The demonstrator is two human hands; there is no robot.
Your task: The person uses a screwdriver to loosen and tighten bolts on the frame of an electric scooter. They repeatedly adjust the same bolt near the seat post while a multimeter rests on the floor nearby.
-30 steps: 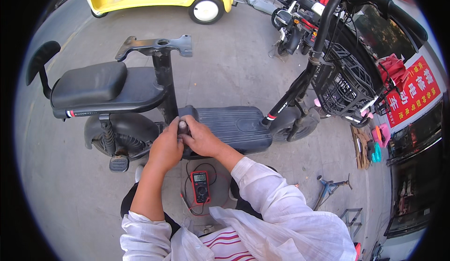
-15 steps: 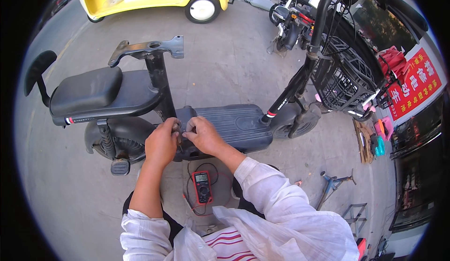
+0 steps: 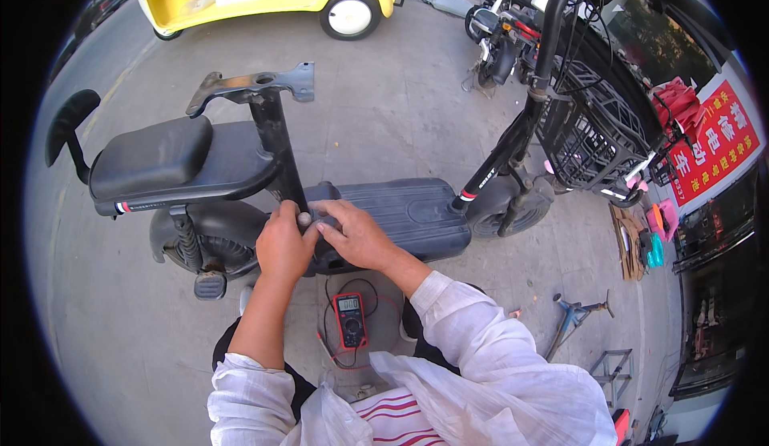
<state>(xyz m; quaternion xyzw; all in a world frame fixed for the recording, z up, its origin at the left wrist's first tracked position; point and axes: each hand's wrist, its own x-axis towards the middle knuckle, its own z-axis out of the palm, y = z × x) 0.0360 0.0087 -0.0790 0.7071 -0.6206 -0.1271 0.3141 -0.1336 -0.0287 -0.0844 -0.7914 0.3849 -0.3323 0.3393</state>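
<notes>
A black electric scooter (image 3: 400, 218) stands crosswise in front of me. Both hands work close together at the rear end of its footboard, beside the foot of the seat post (image 3: 276, 138). My left hand (image 3: 284, 242) is closed, its fingers curled by a small round greyish piece (image 3: 304, 219); what it grips is mostly hidden. My right hand (image 3: 352, 234) lies just to the right, fingers bent and thumb drawn in toward the same spot. Whatever sits between its fingertips cannot be made out. Below the hands, a red and black multimeter (image 3: 350, 320) rests on the ground with its leads around it.
A padded seat (image 3: 152, 154) is at the left, with a bare metal bracket (image 3: 252, 83) atop the post. The handlebar and black basket (image 3: 601, 130) rise at right. A blue metal stand (image 3: 570, 316) lies right of me. Beyond are a yellow three-wheeler (image 3: 264, 2) and parked motorbikes (image 3: 505, 46).
My left hand has turned slightly, and the small round piece shows beside its thumb. My right hand's fingers reach a little further over the footboard. The whole view has shifted slightly.
</notes>
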